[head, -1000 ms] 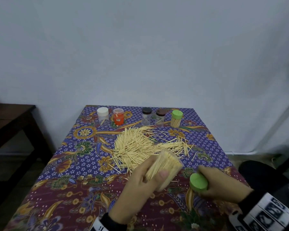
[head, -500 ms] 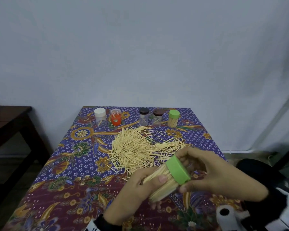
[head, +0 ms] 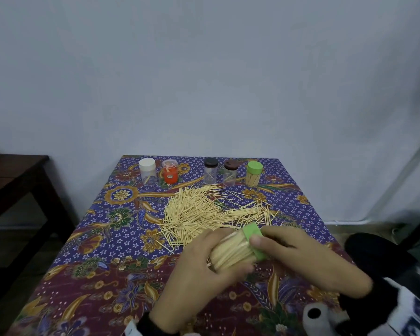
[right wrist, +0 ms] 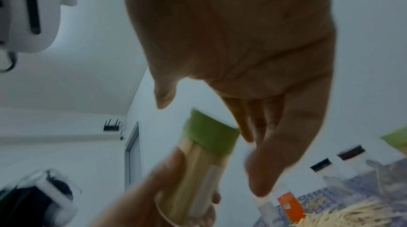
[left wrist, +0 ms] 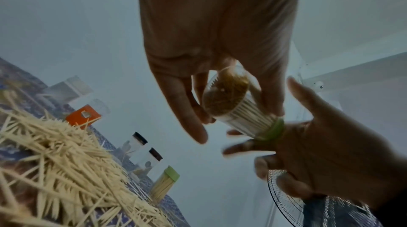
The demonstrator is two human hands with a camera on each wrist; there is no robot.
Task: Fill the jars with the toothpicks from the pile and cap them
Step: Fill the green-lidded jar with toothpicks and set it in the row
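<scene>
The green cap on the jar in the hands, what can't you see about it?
- Whether the green cap is fully closed on the jar: head view, the right hand covers it.
- Right wrist view: motion blur smears the cap's edge.
- Left wrist view: the cap's top is hidden behind the right hand.
- The left hand covers the jar's base in the head view.

Full clear jar [head: 230, 251] tilted, green cap [head: 254, 241] on; loose toothpick pile [head: 204, 212] behind.

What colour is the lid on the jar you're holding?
Green. The lid shows best in the head view.
</scene>
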